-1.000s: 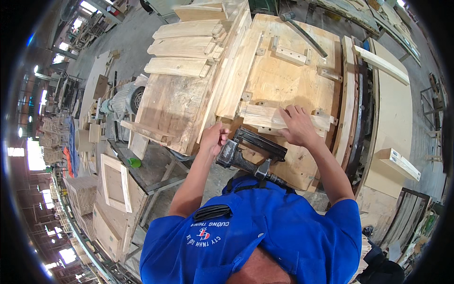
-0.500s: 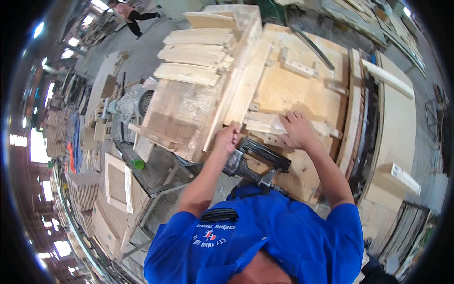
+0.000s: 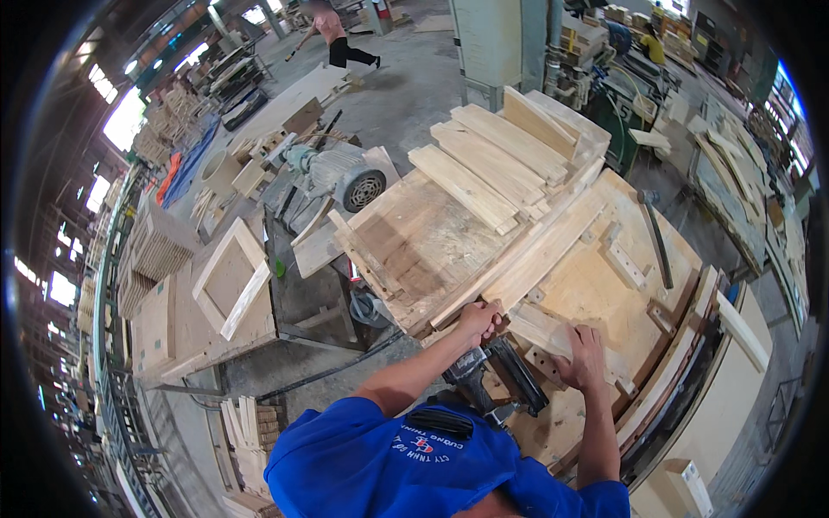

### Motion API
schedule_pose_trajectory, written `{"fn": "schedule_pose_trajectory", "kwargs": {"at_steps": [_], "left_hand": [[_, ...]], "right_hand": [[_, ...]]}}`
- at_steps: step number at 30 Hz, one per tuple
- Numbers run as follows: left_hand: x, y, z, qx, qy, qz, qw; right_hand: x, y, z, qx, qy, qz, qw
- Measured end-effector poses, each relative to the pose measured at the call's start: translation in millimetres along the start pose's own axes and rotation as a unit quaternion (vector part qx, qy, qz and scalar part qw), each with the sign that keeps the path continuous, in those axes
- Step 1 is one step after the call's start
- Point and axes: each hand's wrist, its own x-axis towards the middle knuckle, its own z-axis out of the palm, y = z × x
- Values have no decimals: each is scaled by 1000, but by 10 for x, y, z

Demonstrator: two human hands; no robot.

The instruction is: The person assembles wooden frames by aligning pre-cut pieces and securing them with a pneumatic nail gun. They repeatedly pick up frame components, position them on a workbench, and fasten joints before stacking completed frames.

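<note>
Two bare hands in play: the right hand has the short board held from above, and that board lies across the plywood panel! The left hand curls by the long board's near end, grip hidden, can't tell. A black nail gun sits between the forearms.

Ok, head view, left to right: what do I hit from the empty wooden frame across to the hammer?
Wooden frame → grey motor → left grip → right grip → hammer.
</note>
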Motion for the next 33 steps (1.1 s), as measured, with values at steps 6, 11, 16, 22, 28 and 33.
{"fn": "schedule_pose_trajectory", "kwargs": {"at_steps": [6,11,16,22,28,33], "left_hand": [[-12,-14,-32,-9,1,-4,1000],[6,-51,-51,-22,1,5,1000],[-81,-11,-26,-5,1,4,1000],[-52,-56,-47,-31,1,16,999],[-203,14,-182,-51,-46,27,997],[-997,106,-657,103,-119,47,986]], "right_hand": [[81,-62,-108,-13,-19,-8,1000],[104,-70,-133,-24,-32,-8,999],[98,-21,-140,-8,-25,-3,1000],[120,-35,-161,6,-34,-16,999],[140,-23,-68,-5,-35,-20,999],[-1,26,98,9,-12,6,1000]]}}
